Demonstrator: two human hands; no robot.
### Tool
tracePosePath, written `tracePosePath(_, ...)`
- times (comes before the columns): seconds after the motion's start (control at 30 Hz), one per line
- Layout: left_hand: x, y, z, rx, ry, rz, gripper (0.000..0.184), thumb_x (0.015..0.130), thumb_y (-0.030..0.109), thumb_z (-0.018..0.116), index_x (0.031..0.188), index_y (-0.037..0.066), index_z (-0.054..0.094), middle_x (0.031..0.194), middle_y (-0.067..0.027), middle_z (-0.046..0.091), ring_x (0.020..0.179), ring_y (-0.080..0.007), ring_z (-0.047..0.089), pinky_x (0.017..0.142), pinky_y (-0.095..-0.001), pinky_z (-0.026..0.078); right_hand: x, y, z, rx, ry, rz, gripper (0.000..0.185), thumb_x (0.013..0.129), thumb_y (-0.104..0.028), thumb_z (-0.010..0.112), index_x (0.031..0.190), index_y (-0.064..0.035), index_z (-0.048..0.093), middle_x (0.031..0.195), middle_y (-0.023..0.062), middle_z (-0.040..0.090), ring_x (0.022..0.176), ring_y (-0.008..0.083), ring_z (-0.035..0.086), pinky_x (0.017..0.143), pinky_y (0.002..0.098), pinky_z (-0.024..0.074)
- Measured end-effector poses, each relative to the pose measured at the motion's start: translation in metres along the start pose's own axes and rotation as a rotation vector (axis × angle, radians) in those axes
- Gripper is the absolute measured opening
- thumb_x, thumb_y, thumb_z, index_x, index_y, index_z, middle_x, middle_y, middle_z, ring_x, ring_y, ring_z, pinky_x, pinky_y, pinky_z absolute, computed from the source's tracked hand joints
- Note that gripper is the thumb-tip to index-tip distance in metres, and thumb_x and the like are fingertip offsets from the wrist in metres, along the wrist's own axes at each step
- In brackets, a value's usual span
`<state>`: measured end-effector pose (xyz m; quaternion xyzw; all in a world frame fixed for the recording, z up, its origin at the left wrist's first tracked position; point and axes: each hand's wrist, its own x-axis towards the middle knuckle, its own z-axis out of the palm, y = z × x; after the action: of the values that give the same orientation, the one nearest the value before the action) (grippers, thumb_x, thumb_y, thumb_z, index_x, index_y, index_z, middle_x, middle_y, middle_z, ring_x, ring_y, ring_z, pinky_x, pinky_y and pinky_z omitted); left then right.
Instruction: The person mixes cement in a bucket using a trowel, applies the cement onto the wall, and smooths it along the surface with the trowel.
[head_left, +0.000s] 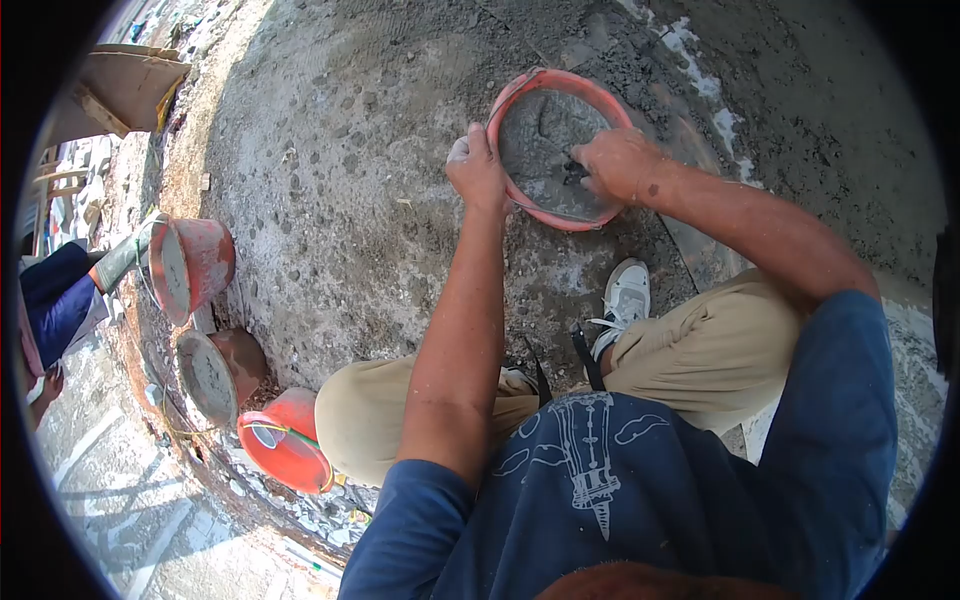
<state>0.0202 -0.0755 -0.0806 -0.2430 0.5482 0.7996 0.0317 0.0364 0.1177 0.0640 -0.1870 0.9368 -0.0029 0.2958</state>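
Observation:
A red bucket (565, 222) of wet grey cement mortar (545, 120) is in front of me, its open mouth facing up toward my view. My left hand (478, 172) is closed on the bucket's left rim, with the thumb along the edge. Over the right side of the mouth is my right hand (622, 166), its fingers curled and reaching in above the mortar. A dark shape shows below those fingers, but what they hold is hidden. Grey smears mark the bucket's inner wall.
To the left stand a red bucket of grey mix (208, 262), a brown bucket of mix (240, 365) and a red bucket with a yellow-green handle (290, 405). Another person's gloved hand (128, 255) is at the first. Wet mortar (800, 100) spreads at right.

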Motion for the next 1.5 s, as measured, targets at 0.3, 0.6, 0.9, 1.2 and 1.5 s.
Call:
tracePosePath(0.3,0.002,-0.001,-0.001,-0.106,-0.03,-0.002,0.029,0.104,0.021,0.051,0.098,-0.004,0.063,0.093,-0.0102,0.067,0.081,-0.0179,0.063,0.075,-0.0338,0.053,-0.023,0.017,-0.052,-0.099,0.133,0.163,0.03,0.079,-0.017,0.07,0.108,-0.0127,0.072,0.095,0.0161,0.071,0.096,0.0355,0.069,0.085,0.0469,0.0545)
tracePosePath(0.6,0.001,-0.002,-0.001,-0.159,0.02,0.016,0.032,0.1,0.025,0.057,0.079,0.002,0.061,0.074,-0.0011,0.058,0.064,-0.0086,0.048,0.057,-0.0283,0.041,-0.052,0.024,-0.06,-0.107,0.092,-0.027,0.033,0.079,-0.019,0.071,0.111,-0.0131,0.071,0.092,0.0162,0.07,0.09,0.0367,0.068,0.082,0.0481,0.0526)
tracePosePath(0.9,0.006,-0.017,-0.009,0.182,0.1,0.031,0.037,0.099,0.031,0.058,0.083,0.0,0.068,0.075,-0.001,0.062,0.068,-0.0098,0.054,0.062,-0.0293,0.046,-0.019,-0.017,-0.048,-0.356,0.369,-0.34,0.013,0.084,-0.011,0.058,0.088,-0.0102,0.07,0.087,0.0075,0.07,0.083,0.0243,0.069,0.079,0.0388,0.0479)
tracePosePath(1.2,-0.02,0.019,0.008,0.285,0.163,0.092,0.042,0.096,0.037,0.06,0.082,-0.001,0.068,0.07,-0.0039,0.063,0.067,-0.0108,0.054,0.062,-0.0347,0.046,0.008,0.047,-0.026,-0.424,0.176,0.038,0.019,0.084,-0.02,0.062,0.097,-0.0102,0.071,0.099,0.0111,0.071,0.094,0.0267,0.069,0.079,0.0426,0.049)
tracePosePath(1.5,-0.014,0.004,0.013,0.319,0.188,0.133,0.045,0.096,0.041,0.057,0.081,0.0,0.068,0.071,-0.0075,0.065,0.068,-0.0137,0.058,0.064,-0.0368,0.046,-0.014,0.044,0.025,0.447,-0.196,0.197,0.06,0.073,-0.045,0.074,0.112,0.0003,0.07,0.097,0.0221,0.071,0.095,0.0326,0.07,0.089,0.0407,0.0538)
